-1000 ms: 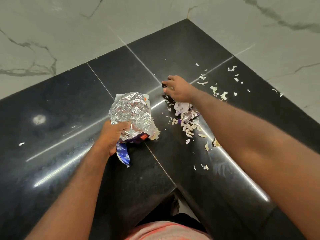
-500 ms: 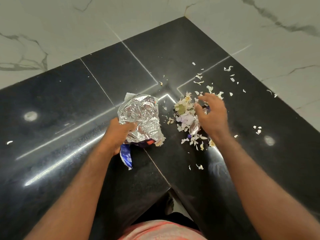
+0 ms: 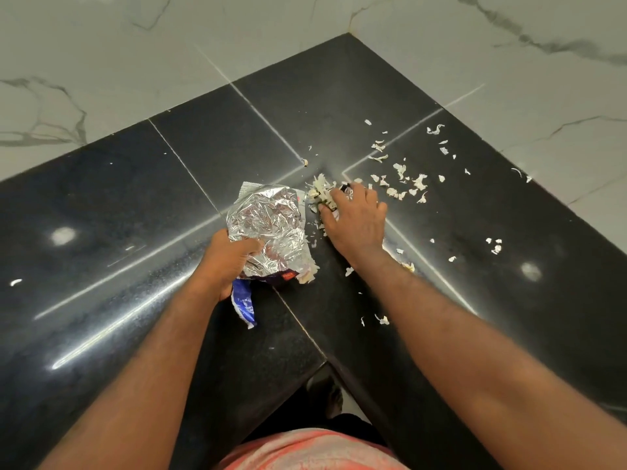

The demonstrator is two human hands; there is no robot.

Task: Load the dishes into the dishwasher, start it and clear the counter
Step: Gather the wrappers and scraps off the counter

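The left hand (image 3: pixel 230 262) has a tight grip on the bag (image 3: pixel 268 225), which is shiny and crinkled and lies on the black counter (image 3: pixel 135 215). Just beside it, the right hand (image 3: pixel 356 222) curls its grip over a clump of white scraps (image 3: pixel 320 193). More scraps lie scattered behind. The palm hides the rest.

We're tucked into a corner here: the left wall (image 3: pixel 101 62) and the right wall (image 3: pixel 509 69), both white marble-look with grey veins, meet at a far seam (image 3: pixel 351 27). Below them runs an L-shaped, glossy black stone counter (image 3: pixel 101 205) with thin pale lines (image 3: pixel 183 163). Light bounces off it in two blurry white spots, a left spot (image 3: pixel 62 235) and a right spot (image 3: pixel 531 271).
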